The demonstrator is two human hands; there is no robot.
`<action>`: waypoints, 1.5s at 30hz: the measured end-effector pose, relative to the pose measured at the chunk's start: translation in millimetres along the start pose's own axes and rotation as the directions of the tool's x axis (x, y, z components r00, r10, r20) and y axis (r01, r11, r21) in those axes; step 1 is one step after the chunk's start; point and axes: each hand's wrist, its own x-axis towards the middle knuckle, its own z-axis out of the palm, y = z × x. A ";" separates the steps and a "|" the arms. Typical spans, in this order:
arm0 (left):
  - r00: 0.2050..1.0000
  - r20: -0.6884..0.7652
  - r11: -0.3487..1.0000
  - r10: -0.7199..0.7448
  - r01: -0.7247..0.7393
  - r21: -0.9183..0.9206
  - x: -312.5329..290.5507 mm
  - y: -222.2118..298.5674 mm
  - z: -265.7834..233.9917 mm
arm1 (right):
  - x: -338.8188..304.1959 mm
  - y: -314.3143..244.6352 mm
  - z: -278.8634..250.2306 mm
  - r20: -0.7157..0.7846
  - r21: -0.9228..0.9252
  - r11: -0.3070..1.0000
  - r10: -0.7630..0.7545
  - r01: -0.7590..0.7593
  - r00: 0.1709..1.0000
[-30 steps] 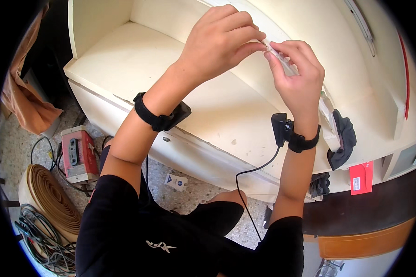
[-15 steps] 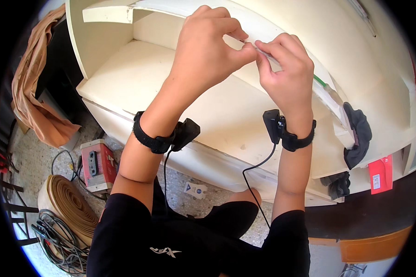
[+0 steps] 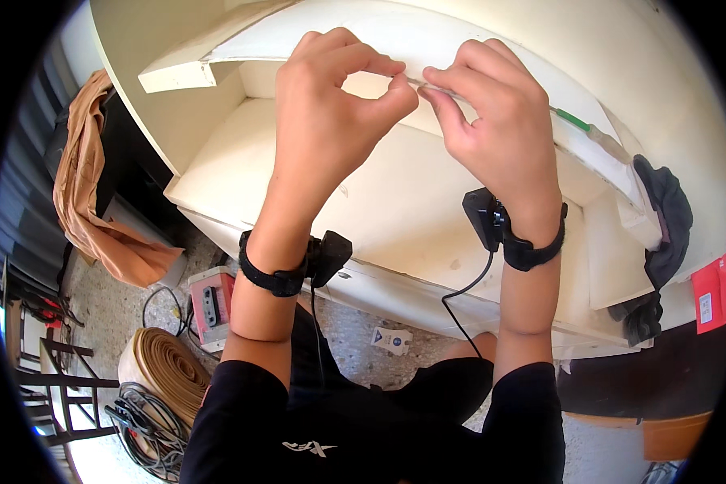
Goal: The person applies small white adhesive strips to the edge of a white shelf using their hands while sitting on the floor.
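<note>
Because the person crouches low over the speckled floor, the knees and black sleeves fill the near edge of the view and both forearms rise from there toward the white cabinet. Each wrist wears a black band with a small black box, and a thin cable hangs from the right one, slack enough not to hinder the wrist. Beyond the wrists, the left hand and the right hand meet at fingertip level, both pinched on a thin pale strip that runs between them; it is too slim to say what it is made of. The strip sits just in front of the edge of the cabinet's upper shelf board, held up close to the eyes, which I judge suits fine fingertip work. The thumbs and forefingers do the gripping, and the remaining fingers curl loosely out of the way. To the left lie a crumpled brown cloth, a red-and-white device and a coiled tan hose, all well apart from the hands. At the right, a dark rag drapes over the cabinet's side.
</note>
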 end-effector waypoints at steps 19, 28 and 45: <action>0.982 -0.020 0.982 0.187 -0.186 0.024 -3.9 -6.1 -1.1 | -0.4 0.0 -0.4 0.019 -0.012 1.000 0.005 -0.005 1.000; 0.917 0.078 0.908 0.391 -0.399 0.132 9.6 -8.2 -8.8 | -2.0 0.0 0.0 0.004 -0.008 1.000 0.016 -0.016 1.000; 0.701 0.655 0.921 0.282 -0.390 0.020 70.0 10.5 -34.8 | -5.3 1.0 3.3 0.002 -0.037 0.999 0.025 -0.025 1.000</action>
